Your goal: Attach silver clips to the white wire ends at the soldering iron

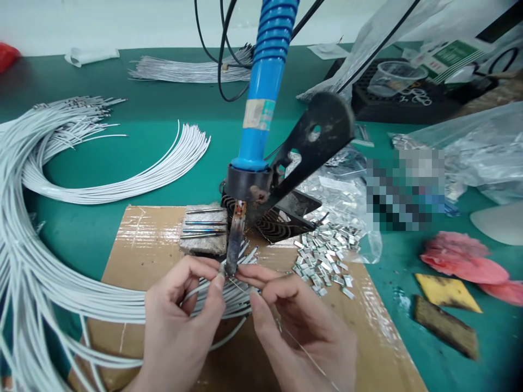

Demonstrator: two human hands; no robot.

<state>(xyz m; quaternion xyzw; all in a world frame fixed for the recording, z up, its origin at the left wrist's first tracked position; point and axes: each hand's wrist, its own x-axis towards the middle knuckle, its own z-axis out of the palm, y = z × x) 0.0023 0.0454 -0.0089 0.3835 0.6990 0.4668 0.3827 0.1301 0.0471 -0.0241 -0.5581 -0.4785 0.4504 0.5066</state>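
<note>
Head view, looking down on a green tabletop (pixel 122 136) crowded with soldering work. Shows 2 bare hands low in the middle, over a sheet of brown cardboard (pixel 139 245) taped flat. Finds the left hand (pixel 180 332) with thumb and forefinger pinched on the end of a white wire (pixel 204 298), held up against the tip of a soldering iron (pixel 265 92). Finds the right hand (pixel 306 332) just beside it, thumb and forefinger pinched on a thin metal strand (pixel 304 351) trailing back across the palm toward the bottom edge. Places the iron nearly upright, blue ribbed handle at top centre, burnt tip (pixel 233 245) pointing down between the 2 sets of fingertips, clamped in a black metal stand (pixel 314 136). Sets a grey block (pixel 203 231) carrying several thin pins just left of the tip, beside the stand's base. Spreads a heap of small silver metal pieces (pixel 322 261) right of the hands, spilling from a clear plastic bag (pixel 343 190). Sweeps long loops of white wires (pixel 81 188) around the left half of the tabletop and under the left hand. Leaves, at far right, a pink cloth (pixel 461 258), a yellow sponge (pixel 445 291) and a brown sponge (pixel 447 329), well apart from the hands.
</note>
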